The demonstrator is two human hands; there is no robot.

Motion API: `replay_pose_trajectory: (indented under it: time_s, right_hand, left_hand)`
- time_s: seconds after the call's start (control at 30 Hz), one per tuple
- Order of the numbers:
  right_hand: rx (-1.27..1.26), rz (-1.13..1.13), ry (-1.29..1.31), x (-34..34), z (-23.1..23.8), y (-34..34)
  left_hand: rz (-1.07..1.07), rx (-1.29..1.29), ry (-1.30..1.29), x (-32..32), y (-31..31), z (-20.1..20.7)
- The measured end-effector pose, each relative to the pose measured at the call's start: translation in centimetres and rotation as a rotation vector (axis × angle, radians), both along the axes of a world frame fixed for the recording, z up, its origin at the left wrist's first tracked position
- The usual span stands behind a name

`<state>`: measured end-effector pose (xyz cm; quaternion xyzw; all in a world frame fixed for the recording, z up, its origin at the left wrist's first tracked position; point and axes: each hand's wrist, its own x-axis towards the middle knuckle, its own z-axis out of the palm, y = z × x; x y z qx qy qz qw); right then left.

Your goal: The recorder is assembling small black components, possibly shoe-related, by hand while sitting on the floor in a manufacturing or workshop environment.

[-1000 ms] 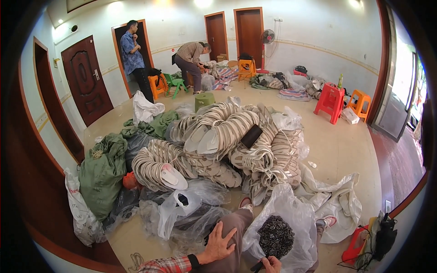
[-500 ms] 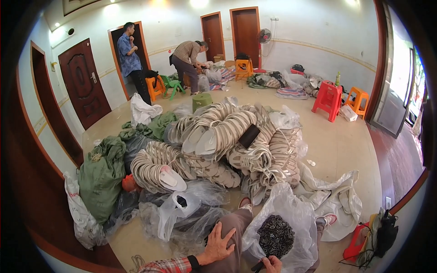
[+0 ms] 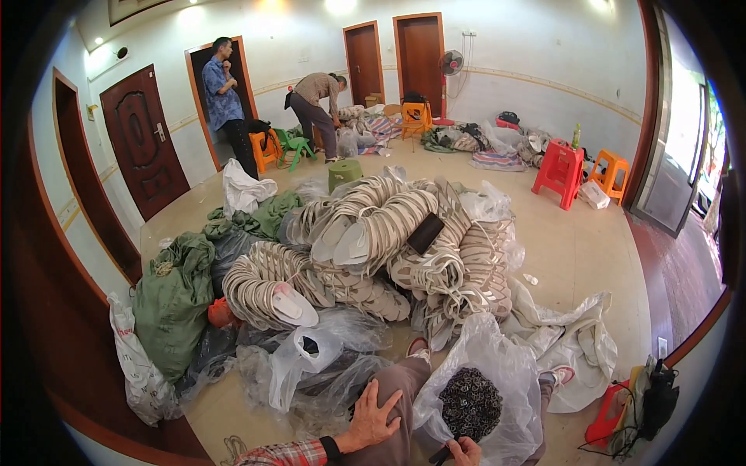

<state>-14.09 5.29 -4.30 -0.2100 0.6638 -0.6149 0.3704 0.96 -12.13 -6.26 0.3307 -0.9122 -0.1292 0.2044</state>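
My left hand (image 3: 371, 419) rests on my left knee (image 3: 408, 384), fingers stretched out and holding nothing. At the lower edge, my right hand (image 3: 465, 450) is closed on a small dark strip (image 3: 440, 453); its exact kind is hard to make out. Just beyond that hand, between my legs, a clear plastic bag (image 3: 497, 349) is spread around a heap of small black buckle-like pieces (image 3: 471, 404). In front of me lies a large pile of beige strung shoe uppers or sole pieces (image 3: 388, 225), with a dark rectangular object (image 3: 425, 233) on top.
Green sacks (image 3: 175, 303) and crumpled clear plastic (image 3: 342, 334) lie to the left. A white woven sack (image 3: 575, 349) is spread at the right. Farther back are a red stool (image 3: 559, 172), a green tub (image 3: 344, 174), a standing person (image 3: 224, 97) and a bending person (image 3: 315, 101).
The bending person at the back has lowered an arm toward the bags and shifted a little. My own hands and the bag before me stay as they were.
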Motion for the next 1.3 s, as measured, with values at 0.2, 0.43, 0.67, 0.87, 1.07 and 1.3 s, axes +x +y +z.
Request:
replay_pose_trajectory:
  time_s: [0.2,0.43,0.67,0.87,1.07,1.3]
  right_hand:
    - [0.002,0.006,0.014,0.0,0.2,-0.1]
    - [0.057,0.048,-0.03,0.2,2.8,0.0]
    - [0.153,0.604,0.546,0.3,-3.1,-0.3]
    - [0.195,0.651,0.571,0.1,-4.1,-0.6]
    - [0.154,0.689,0.643,0.3,-2.1,-0.6]
    - [0.016,0.625,0.766,0.0,0.8,1.2]
  left_hand:
    - [-0.002,0.002,0.0,0.0,0.0,0.1]
    - [-0.001,0.003,0.0,0.2,0.3,0.1]
    - [-0.564,0.309,0.29,-1.7,4.7,2.3]
    - [-1.055,0.305,0.425,-3.3,6.4,5.5]
    - [-1.137,0.354,0.182,-1.2,3.9,7.6]
    - [-0.072,0.655,0.674,2.9,-12.5,18.1]
